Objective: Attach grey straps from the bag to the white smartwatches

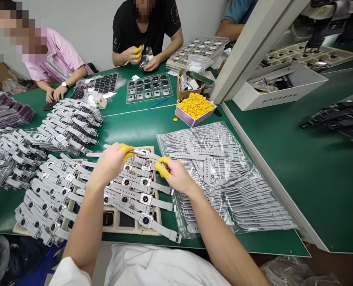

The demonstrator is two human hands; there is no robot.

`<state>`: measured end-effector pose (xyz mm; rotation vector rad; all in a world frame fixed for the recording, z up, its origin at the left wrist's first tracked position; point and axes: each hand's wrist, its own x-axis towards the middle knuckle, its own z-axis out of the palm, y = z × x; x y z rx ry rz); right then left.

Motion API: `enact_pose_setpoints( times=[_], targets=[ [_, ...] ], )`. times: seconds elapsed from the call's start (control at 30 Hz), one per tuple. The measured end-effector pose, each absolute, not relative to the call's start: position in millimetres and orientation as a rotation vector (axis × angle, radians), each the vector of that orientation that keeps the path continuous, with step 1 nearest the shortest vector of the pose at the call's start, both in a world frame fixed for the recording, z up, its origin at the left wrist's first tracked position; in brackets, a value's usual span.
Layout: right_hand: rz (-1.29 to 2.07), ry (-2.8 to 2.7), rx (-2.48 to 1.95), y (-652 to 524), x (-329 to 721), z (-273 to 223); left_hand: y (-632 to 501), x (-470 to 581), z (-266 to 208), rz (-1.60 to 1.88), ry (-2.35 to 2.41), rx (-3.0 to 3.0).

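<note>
My left hand (pixel 111 162), with yellow finger cots on its fingertips, pinches a grey-strapped smartwatch (pixel 141 152) near its case. On the strap at the other side of that case, the yellow-tipped fingers of my right hand (pixel 176 173) are closed. Both hands hold the watch just above a cream tray (pixel 157 227). Several more watches with grey straps lie across this tray in rows, most with their round back sensors (pixel 146 220) facing up. Right of the tray, loose grey straps (pixel 206 171) rest on a clear plastic bag (pixel 248 198) packed with straps.
A box of yellow finger cots (pixel 191 119) stands beyond the bag. Piles of strapped watches (pixel 70 123) fill the left side. Two co-workers sit across the green table (pixel 128 129), near trays of watch cases (pixel 149 88). A white post (pixel 254 51) rises at right.
</note>
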<state>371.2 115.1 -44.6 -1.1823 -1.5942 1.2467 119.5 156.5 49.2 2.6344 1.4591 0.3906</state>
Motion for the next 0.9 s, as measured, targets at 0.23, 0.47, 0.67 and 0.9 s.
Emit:
enact_pose_setpoints(
  times=[0.23,0.47,0.67,0.9],
  targets=[
    [0.68,-1.593,-1.557,122.7,396.1,-37.8,106.6,67.7,71.3,0.118,1.543,2.743],
    [0.436,-1.605,-2.216,127.7,433.0,-58.3,27.7,52.8,75.4,-0.019,1.309,2.358],
    [0.501,-1.637,-2.232,125.6,429.1,-56.7,-16.2,56.5,35.3,-0.314,1.341,2.214],
    [0.534,-1.659,-2.231,125.1,429.6,-52.4,-16.1,61.6,23.8,-0.346,1.555,2.301]
  ],
)
